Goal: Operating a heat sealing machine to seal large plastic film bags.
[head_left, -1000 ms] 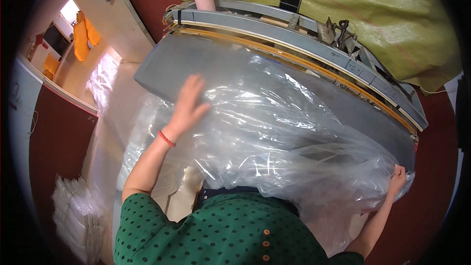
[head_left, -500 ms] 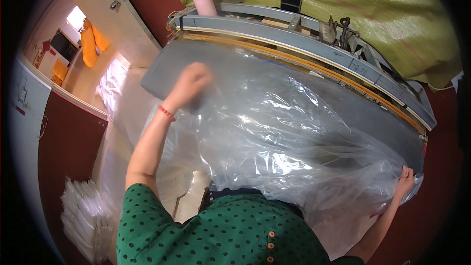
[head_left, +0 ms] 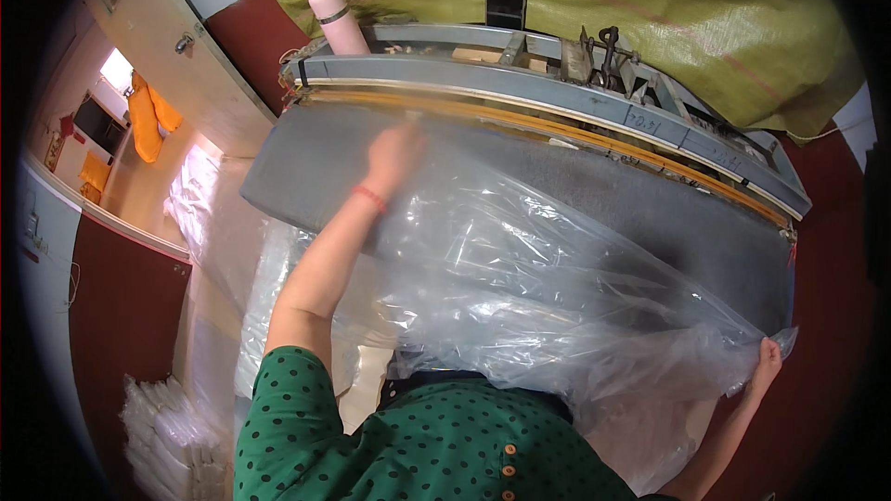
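Note:
A wide sheet of clear plastic film (head_left: 501, 260) lies creased across a long dark grey work surface (head_left: 613, 181) and hangs down toward my body. At the right end, my right hand (head_left: 766, 366) is closed on the film's corner, and a small flap of it sticks out past the fingers. My left hand (head_left: 394, 153), with a red bead bracelet (head_left: 369, 197) at the wrist, is over the left part of the surface, close to the film's upper edge. Motion smears its fingers, so whether it grips the film does not show.
Behind the surface runs a grey metal frame (head_left: 445, 71) with a yellow strip along it. A pink flask (head_left: 339, 23), a black phone (head_left: 506, 2) and a metal clamp (head_left: 608, 56) stand there. Stacked clear plastic bags (head_left: 172, 436) are at lower left, near an open door (head_left: 172, 28).
My left hand has moved right and a little farther away. The film's upper edge now slants down to my right hand, baring more grey surface. The whole view has shifted slightly.

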The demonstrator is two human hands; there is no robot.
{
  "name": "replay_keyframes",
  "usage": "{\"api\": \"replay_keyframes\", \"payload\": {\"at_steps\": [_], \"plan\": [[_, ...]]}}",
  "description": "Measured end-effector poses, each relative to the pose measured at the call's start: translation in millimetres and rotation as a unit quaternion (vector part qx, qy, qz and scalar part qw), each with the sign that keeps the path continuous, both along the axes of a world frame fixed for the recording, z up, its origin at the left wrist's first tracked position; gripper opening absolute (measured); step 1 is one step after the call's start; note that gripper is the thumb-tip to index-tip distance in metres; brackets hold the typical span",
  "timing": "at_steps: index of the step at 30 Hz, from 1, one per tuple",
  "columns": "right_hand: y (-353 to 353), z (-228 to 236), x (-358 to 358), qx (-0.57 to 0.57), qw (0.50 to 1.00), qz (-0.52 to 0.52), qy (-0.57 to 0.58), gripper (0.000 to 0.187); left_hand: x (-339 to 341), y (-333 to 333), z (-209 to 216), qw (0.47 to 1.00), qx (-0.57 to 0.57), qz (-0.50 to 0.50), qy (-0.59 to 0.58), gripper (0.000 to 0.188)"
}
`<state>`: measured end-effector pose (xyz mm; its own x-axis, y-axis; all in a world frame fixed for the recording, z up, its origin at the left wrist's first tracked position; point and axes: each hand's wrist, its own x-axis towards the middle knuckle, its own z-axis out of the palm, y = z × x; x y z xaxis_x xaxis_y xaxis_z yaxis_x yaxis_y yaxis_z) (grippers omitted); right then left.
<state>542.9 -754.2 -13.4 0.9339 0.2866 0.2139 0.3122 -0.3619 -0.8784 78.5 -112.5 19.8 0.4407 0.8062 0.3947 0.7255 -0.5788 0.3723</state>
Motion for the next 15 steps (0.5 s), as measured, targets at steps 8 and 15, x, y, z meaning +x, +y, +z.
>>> {"api": "replay_keyframes", "payload": {"at_steps": [8, 15], "plan": [[34.9, 6.0, 28.7, 0.096, 0.991, -0.088, 0.041, 0.019, 1.0, 12.9, -4.8, 0.998, -0.047, 0.024, 0.019, 0.019], [133.9, 25.0, 89.3, 0.209, 0.97, -0.105, 0.065, 0.025, -7.3, 53.4, 19.3, 0.771, -0.281, 0.044, -0.569, 0.019]]}}
